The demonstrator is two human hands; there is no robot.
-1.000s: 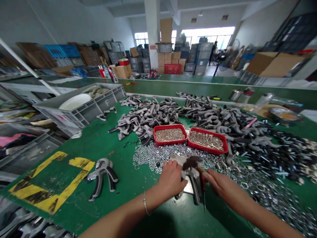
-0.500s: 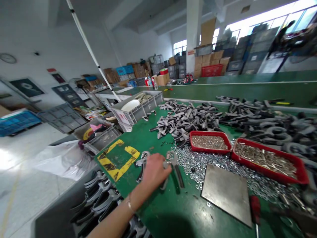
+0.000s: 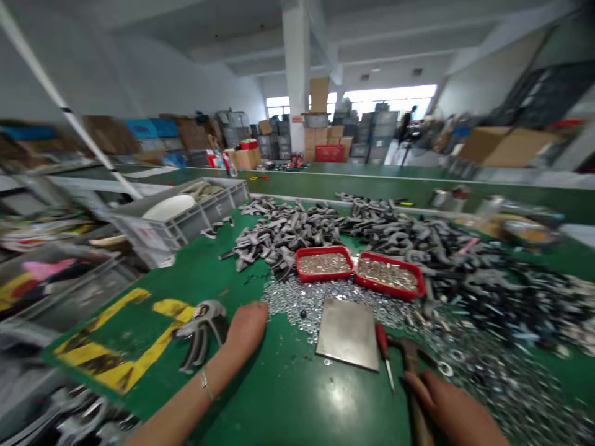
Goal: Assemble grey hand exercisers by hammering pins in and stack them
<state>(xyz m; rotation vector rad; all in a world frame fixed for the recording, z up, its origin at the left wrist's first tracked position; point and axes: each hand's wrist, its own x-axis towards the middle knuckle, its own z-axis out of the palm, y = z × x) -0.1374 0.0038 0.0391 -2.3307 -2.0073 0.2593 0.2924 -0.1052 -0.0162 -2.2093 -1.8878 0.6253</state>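
My left hand (image 3: 246,325) is curled closed on the green table at the edge of the loose washers (image 3: 288,297); its fingertips are hidden. Just left of it lie grey-and-black tools like pruning shears (image 3: 203,331), with a coil spring showing. At the lower right, my right hand (image 3: 449,396) is closed around the wooden handle of a hammer (image 3: 413,362), its head lying near the washers. A red-handled screwdriver (image 3: 385,353) lies beside the hammer. Left of that is a flat square metal plate (image 3: 348,334).
Two red trays, one of small bits (image 3: 324,277) and one of metal pins (image 3: 389,289), stand behind the washers. Piles of grey tool parts (image 3: 288,229) lie farther back. A grey crate (image 3: 186,226) stands at left, near a yellow-and-black tape outline (image 3: 139,370).
The view has swung right. My left hand has left the pruning shears and moved right towards the washers. My right hand has come into view on the hammer.
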